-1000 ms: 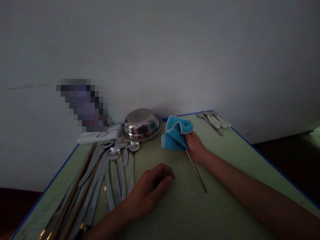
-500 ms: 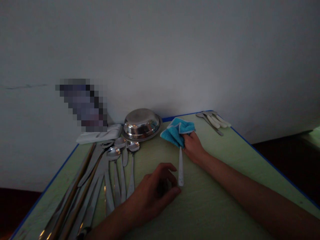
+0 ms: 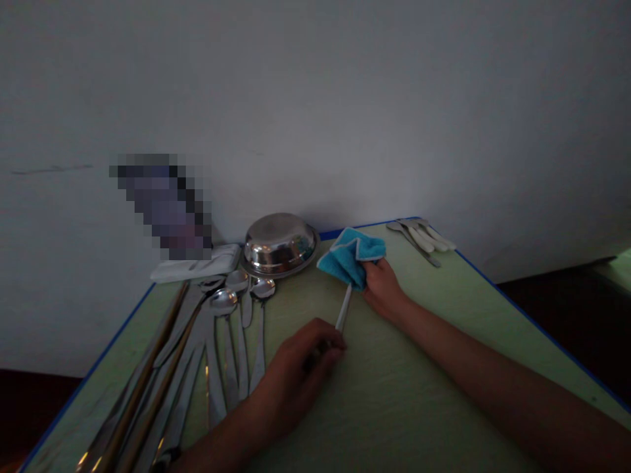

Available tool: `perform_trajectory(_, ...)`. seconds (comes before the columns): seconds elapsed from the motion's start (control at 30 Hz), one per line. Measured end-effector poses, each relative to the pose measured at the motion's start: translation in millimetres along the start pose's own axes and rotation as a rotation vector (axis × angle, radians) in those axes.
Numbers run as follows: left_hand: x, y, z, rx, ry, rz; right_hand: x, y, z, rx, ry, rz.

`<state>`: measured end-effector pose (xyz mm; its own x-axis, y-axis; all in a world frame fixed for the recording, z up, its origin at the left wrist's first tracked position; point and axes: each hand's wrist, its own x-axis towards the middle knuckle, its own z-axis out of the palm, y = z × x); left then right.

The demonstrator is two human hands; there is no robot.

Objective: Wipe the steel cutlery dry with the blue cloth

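My right hand [image 3: 384, 286] is closed on a turquoise cloth [image 3: 349, 259] with a pale edge. The cloth wraps the far end of a metal utensil, so its kind is hidden; only its plain silver handle [image 3: 344, 307] shows. Fingers of my left hand [image 3: 310, 358] are pinched around the near end of that handle, which tilts toward the left. Left of my left hand, several spoons [image 3: 225, 301] and other long utensils lie side by side, some with gold-coloured handles [image 3: 148, 378].
An upside-down metal bowl [image 3: 280, 240] stands against the wall. A white packet [image 3: 197, 264] lies at the back left, below a pixelated upright object [image 3: 165, 207]. Several utensils, some with white handles [image 3: 420, 238], lie at the back right of the blue-edged green table [image 3: 394, 407].
My left hand has closed on the handle's near end, which it was beside before. The handle has swung from nearly straight to slanting left. My right hand and the cloth have barely moved.
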<state>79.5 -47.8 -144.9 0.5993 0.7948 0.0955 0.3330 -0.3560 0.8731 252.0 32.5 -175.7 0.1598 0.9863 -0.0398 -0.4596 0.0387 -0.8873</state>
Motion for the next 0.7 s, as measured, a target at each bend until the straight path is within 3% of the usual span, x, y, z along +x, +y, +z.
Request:
perform_trajectory(0.07, -1, -3, 1.9, -0.107, 0.147, -0.078, -2, -5, 0, 0.09, 0.005, 0.051)
perform_trajectory(0.13, -2, -4, 4.0, -0.227, 0.275, -0.137, -3, -9, -2, 0.141, -0.068, 0.121)
perform_trajectory(0.23, -2, -1, 6.5, -0.396, 0.37, -0.166, -5, -13, -8, 0.13, -0.19, 0.227)
perform_trajectory(0.43, -3, 4, 7.6, -0.515, 0.33, -0.157, -6, -18, -13, 0.101, -0.218, 0.315)
perform_trajectory(0.6, -1, -1, 6.2, -0.419, 0.333, -0.185, -4, -17, -12, 0.187, -0.211, 0.33)
perform_trajectory(0.7, -1, -3, 5.1, -0.347, 0.254, -0.213, -3, -16, -11, 0.232, -0.216, 0.35)
